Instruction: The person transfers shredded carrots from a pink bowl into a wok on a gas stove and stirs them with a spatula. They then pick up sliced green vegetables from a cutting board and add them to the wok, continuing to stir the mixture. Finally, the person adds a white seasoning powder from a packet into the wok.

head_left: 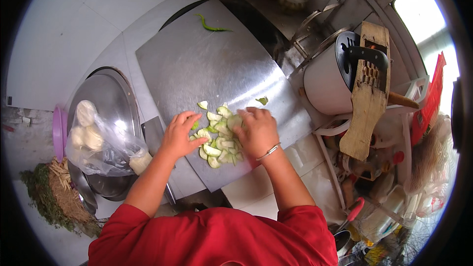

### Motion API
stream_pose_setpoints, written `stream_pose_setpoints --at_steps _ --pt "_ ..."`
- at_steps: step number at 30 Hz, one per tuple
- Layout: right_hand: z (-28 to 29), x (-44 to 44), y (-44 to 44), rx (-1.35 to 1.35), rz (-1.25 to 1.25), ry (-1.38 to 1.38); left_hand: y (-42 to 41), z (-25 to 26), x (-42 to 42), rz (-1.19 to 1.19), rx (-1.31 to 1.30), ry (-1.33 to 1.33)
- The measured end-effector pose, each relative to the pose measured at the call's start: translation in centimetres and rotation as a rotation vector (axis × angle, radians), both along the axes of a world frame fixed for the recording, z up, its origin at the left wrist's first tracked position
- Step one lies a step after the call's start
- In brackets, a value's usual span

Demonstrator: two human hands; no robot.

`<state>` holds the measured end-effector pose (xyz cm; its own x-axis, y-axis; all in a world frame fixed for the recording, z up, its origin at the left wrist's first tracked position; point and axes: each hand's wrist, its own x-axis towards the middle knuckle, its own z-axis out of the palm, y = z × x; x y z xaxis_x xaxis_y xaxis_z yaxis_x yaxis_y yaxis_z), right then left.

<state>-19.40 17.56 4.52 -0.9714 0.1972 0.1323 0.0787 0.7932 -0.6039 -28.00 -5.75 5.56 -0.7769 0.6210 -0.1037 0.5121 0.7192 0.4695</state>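
On a steel board (184, 66) lies a heap of pale green vegetable slices (221, 144) with darker green skin. My left hand (181, 135) is at the left edge of the heap, thumb and fingers spread around a few pieces. On the opposite side, my right hand (257, 131), slightly blurred and wearing a bangle, has a slice (234, 121) between thumb and fingers. A cleaver blade (152, 133) rests beside the board, partly hidden by my left forearm. Farther up the board is a green chili pepper (212, 26); a small green stem end (262, 100) sits nearer my right hand.
Left of the board, a clear plastic bag of pale rounded pieces (88, 136) lies on a large metal lid (103, 88). At right, a wooden grater (366, 92) leans across a white bucket (325, 81) above a cluttered rack (332, 162). A purple basin (59, 133) stands far left.
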Motion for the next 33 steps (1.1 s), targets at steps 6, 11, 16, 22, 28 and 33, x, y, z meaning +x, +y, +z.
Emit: stream_pose_setpoints --at_steps 6,11,16,22,28,33 --pt "-1.2 -0.5 0.7 -0.011 -0.091 -0.116 4.6 0.8 -0.6 0.003 -0.009 0.050" --pt "-1.8 -1.5 -2.3 0.004 0.036 -0.087 6.6 1.1 0.8 -0.087 -0.096 -0.045" --pt "-0.8 0.9 -1.4 -0.044 0.109 -0.003 4.2 -0.1 1.2 -0.216 0.072 -0.045" --pt "-0.4 5.1 2.7 -0.069 -0.163 -0.148 2.1 1.4 -0.6 0.054 -0.118 0.004" --pt "-2.1 4.0 0.2 -0.268 -0.116 -0.191 4.8 1.6 0.3 0.019 -0.165 -0.171" --pt "-1.9 2.2 -3.7 -0.471 -0.147 -0.143 5.6 0.6 1.5 -0.051 -0.091 -0.223"
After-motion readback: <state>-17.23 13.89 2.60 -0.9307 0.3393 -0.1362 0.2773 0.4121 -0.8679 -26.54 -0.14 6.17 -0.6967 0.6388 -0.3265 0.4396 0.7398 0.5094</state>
